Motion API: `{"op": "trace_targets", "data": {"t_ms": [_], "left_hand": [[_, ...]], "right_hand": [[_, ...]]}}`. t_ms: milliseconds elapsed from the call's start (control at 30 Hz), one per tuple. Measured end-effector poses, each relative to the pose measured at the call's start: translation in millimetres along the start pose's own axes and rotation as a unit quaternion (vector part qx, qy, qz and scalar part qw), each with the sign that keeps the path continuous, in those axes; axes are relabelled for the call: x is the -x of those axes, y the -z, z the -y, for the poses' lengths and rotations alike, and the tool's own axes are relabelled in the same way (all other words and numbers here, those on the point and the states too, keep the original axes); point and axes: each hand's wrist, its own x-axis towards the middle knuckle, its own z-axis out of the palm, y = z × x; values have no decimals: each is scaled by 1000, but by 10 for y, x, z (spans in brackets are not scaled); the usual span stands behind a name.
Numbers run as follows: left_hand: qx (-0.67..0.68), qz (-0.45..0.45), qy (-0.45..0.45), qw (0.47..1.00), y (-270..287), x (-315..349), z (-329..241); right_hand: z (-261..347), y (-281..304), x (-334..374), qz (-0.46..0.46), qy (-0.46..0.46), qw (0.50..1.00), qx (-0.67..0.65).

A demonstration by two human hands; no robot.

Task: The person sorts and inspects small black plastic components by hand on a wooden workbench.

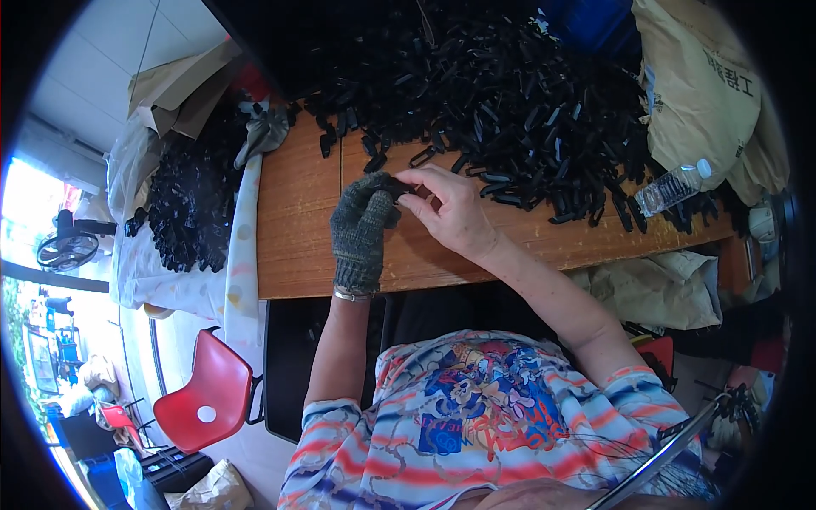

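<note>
Both hands are meeting near the wooden surface's (pixel 297 212) near edge: the grey-gloved left hand (pixel 361 225) and bare right hand (pixel 450 212) are pinching one small black plastic clip (pixel 398 188). It looks light, stiff, best taken by its ends.

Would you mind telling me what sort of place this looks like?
Probably a small workshop for hand assembly: a heap of black plastic parts on a wooden table, paper sacks alongside, and a gloved left hand.

A heap of plastic clips (pixel 510 93) lay on the table (pixel 297 221) at upper centre, a water bottle (pixel 671 187) and paper sack (pixel 705 85) at right, a chair (pixel 208 395) at lower left.
</note>
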Motion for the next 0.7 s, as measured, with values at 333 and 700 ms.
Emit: {"op": "trace_targets", "data": {"t_ms": [333, 700], "left_hand": [[-17, 5, 2, 1000, -106, 167, -71], [-112, 35, -81, 990, -142, 280, -139]], "right_hand": [[-61, -60, 139, -15, 21, 1000, 8], [32, -103, 304, 5, 4, 999, 40]]}}
